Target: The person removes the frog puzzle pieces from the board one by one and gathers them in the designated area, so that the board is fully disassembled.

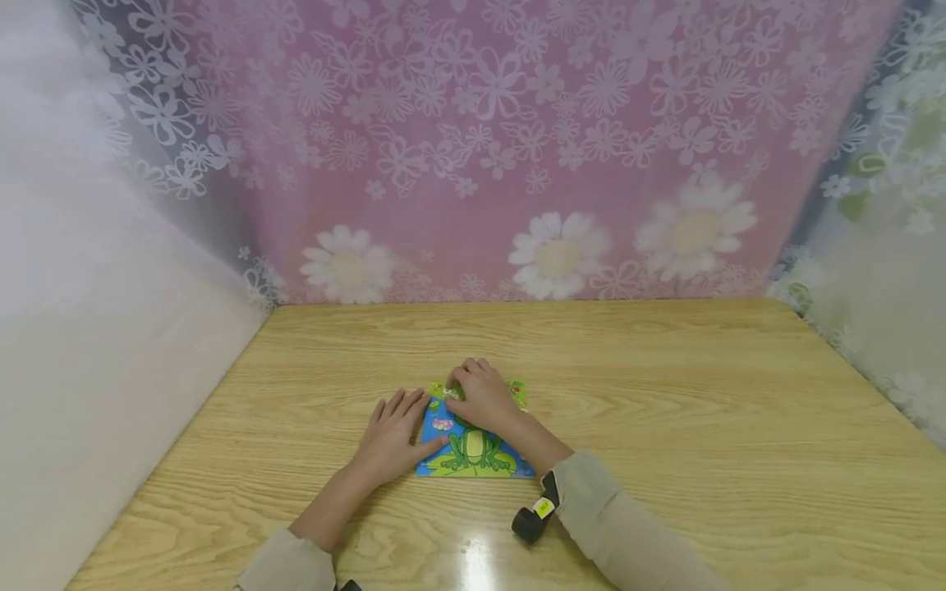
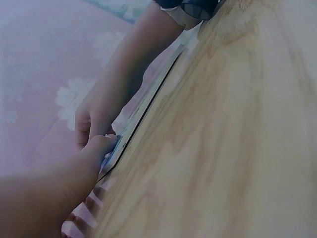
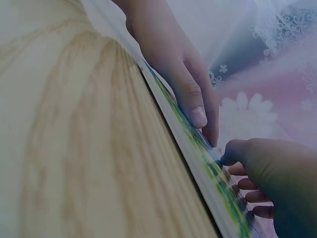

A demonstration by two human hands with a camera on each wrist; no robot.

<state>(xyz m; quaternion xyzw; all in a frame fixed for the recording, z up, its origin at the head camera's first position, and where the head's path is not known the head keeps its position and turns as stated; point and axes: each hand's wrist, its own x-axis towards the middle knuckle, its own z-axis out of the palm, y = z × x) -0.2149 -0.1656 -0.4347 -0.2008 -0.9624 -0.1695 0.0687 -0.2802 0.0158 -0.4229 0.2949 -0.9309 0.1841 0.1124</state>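
Note:
A flat, thick-edged board (image 1: 434, 417) with a printed green frog (image 1: 475, 445) on blue lies on the table; it looks like a picture puzzle. My left hand (image 1: 389, 442) rests along its left side, fingers extended and thumb over the printed face. Over the board's upper part, my right hand (image 1: 484, 400) bends its fingers down and hides the frog's head. In the right wrist view, the right thumb and fingertips (image 3: 247, 196) meet the board's surface (image 3: 198, 148). Whether they pinch a piece is hidden. The left wrist view shows the board's side edge (image 2: 148, 106).
The wood-grain table (image 1: 702, 427) extends around the board. A pink flowered curtain (image 1: 458, 164) hangs behind it, with pale sheets at left (image 1: 111, 328) and right (image 1: 887, 287). A black wrist camera (image 1: 528, 525) hangs by the right sleeve.

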